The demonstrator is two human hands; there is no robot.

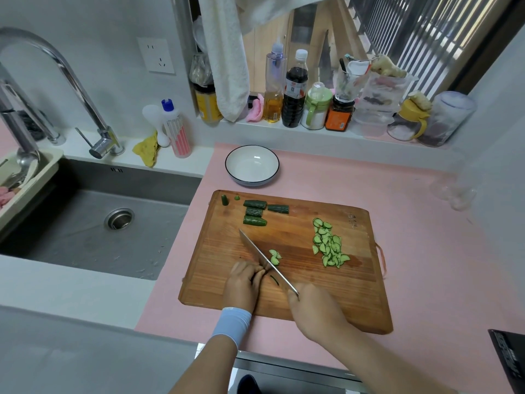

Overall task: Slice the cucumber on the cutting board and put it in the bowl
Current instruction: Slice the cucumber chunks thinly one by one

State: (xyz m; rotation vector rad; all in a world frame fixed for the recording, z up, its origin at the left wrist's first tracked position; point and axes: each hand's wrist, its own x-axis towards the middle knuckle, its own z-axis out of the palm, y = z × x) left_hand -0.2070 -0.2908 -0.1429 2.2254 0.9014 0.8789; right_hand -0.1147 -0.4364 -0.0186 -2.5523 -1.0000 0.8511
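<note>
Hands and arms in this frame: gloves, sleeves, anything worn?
No gloves. Left hand has a pale blue-white fabric cuff round the wrist, forearm bare beyond it. Right hand and forearm are bare: no sleeve, watch or ring visible.

A strip of pink worktop [312, 189] lay open between the cutting board [301, 231] and the bowl [251, 182]. Cucumber chunks [254, 212] blocked the board's far-left corner, a pile of slices [328, 245] its right side; the board's middle between them stood free.
</note>
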